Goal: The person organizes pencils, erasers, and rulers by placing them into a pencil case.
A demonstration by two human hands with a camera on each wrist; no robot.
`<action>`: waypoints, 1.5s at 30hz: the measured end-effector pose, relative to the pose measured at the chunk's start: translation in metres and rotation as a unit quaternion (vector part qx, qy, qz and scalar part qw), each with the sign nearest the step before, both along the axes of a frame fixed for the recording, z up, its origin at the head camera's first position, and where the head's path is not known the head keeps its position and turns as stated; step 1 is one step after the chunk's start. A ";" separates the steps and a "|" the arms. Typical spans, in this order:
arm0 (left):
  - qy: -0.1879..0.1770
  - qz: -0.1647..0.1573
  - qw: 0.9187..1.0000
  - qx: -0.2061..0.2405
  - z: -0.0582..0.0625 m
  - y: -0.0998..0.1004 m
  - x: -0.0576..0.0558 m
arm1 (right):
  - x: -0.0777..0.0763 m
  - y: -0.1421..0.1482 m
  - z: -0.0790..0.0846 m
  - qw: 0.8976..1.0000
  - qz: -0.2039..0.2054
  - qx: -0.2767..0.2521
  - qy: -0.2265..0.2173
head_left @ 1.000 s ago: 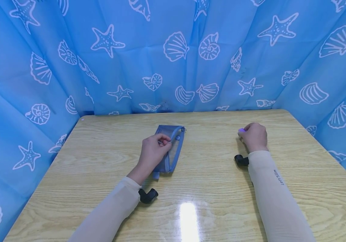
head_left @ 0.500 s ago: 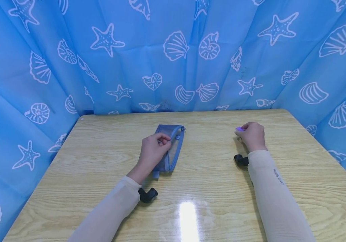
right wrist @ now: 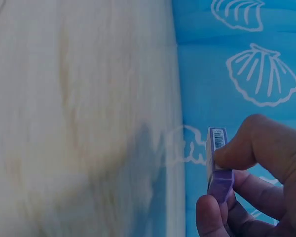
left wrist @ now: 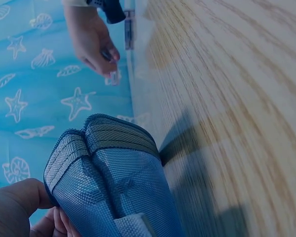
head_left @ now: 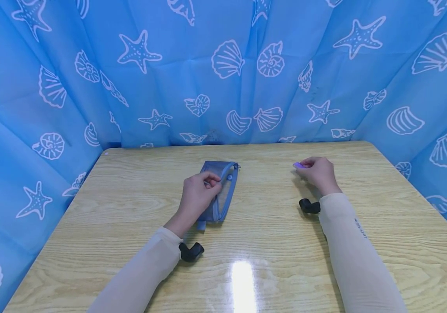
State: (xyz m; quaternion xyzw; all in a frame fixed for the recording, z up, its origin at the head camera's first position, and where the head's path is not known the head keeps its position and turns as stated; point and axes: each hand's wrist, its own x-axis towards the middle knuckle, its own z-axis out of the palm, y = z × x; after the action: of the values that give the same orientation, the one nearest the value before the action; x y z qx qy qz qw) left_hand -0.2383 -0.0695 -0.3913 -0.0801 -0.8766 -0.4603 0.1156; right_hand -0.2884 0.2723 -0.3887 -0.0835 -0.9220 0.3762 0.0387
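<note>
A blue-grey mesh zipper pouch (head_left: 214, 167) stands on the table left of centre, its zipped mouth spread apart. My left hand (head_left: 197, 193) pinches one edge of that mouth; in the left wrist view its fingers (left wrist: 27, 197) grip the mesh side. Off to the right, my right hand (head_left: 319, 174) holds a small purple eraser (head_left: 298, 165) above the tabletop. In the right wrist view the eraser (right wrist: 218, 143) shows a sleeve with a barcode, pinched between thumb and fingers. The pouch's inside is mostly hidden.
Both hands work over a light wood-grain table (head_left: 137, 182). A blue curtain (head_left: 192, 78) with white shells and starfish hangs behind it and along both sides. Black wrist camera mounts (head_left: 191, 252) stick out beside each forearm. A bright reflection lies near the front.
My right hand has moved left toward the pouch, carrying the eraser. The left hand and the pouch stay where they were.
</note>
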 end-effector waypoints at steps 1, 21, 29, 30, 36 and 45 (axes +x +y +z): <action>-0.001 0.001 1.000 0.000 0.000 0.000 0.000 | 0.000 -0.001 0.001 1.000 0.003 -0.001 0.002; 0.009 0.003 1.000 -0.007 0.000 -0.001 -0.001 | -0.001 -0.018 0.016 0.999 0.033 -0.003 0.035; 0.010 0.002 1.000 0.000 0.002 -0.002 0.000 | -0.003 -0.029 0.018 0.997 0.054 -0.012 0.052; 0.010 0.002 1.000 -0.001 0.002 -0.002 0.000 | -0.003 -0.031 0.018 0.997 0.057 -0.012 0.056; 0.012 0.002 1.000 0.000 0.002 -0.002 0.000 | -0.003 -0.041 0.020 0.995 0.071 -0.015 0.065; 0.008 0.006 1.000 -0.003 0.003 -0.002 -0.001 | -0.003 -0.053 0.019 0.992 0.096 -0.027 0.071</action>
State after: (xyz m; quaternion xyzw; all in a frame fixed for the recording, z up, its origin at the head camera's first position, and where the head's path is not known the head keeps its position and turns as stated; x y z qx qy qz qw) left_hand -0.2389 -0.0718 -0.3887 -0.0793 -0.8774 -0.4563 0.1251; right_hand -0.2916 0.2188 -0.3697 0.0315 -0.9103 0.4077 0.0651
